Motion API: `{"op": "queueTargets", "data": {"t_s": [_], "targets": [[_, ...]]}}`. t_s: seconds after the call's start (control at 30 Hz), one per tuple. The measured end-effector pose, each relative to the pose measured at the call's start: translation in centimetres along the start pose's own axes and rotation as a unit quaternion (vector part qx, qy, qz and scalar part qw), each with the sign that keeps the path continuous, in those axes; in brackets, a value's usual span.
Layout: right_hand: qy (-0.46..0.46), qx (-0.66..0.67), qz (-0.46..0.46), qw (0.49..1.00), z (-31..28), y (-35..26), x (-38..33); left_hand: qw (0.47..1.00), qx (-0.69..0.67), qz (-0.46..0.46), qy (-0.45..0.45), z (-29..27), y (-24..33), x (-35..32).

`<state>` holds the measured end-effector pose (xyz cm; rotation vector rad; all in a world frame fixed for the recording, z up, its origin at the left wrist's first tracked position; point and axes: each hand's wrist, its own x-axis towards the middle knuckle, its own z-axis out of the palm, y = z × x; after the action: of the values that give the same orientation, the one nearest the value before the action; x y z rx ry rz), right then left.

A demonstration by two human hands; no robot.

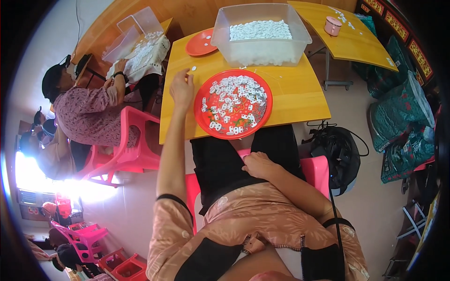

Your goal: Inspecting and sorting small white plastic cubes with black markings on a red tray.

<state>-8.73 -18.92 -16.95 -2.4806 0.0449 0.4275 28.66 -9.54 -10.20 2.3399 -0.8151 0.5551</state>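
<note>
My left hand (182,88) is over the left side of the yellow table, fingers apart, with nothing visible between them. Just beyond its fingertips a single small white piece (193,69) lies on the tabletop. To the right of this hand is a round red tray (199,122), patterned inside and spread with many small white pieces with dark spots (228,100). My right hand (259,165) rests on my lap by the pink chair seat, fingers loosely laid out and partly hidden; I see nothing held in it.
A translucent plastic bin (262,57) of white pieces stands behind the tray, beside a red plate (193,46). Another table (365,40) holds a pink cup (333,26). A person (89,110) works at the left. A black bag (344,157) and green sacks (398,112) lie rightward.
</note>
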Motion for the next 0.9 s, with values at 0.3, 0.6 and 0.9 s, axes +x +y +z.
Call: {"op": "queueTargets", "data": {"t_s": [0.3, 0.6, 0.9], "targets": [[0.048, 0.018, -0.016, 0.999, -0.6, 2.5, 1.9, 0.985, 0.107, -0.009, -0.134, 10.7, -6.2, 7.9], [0.089, -0.054, -0.032, 0.994, 0.2, 3.5, 3.7, 0.981, 0.162, 0.034, -0.103, 11.9, -8.1, 9.3], [0.131, 0.024, -0.064, 0.989, -1.5, 1.4, 1.7, 0.802, -0.528, -0.252, -0.119, -0.6, 6.7, 0.4]]}}
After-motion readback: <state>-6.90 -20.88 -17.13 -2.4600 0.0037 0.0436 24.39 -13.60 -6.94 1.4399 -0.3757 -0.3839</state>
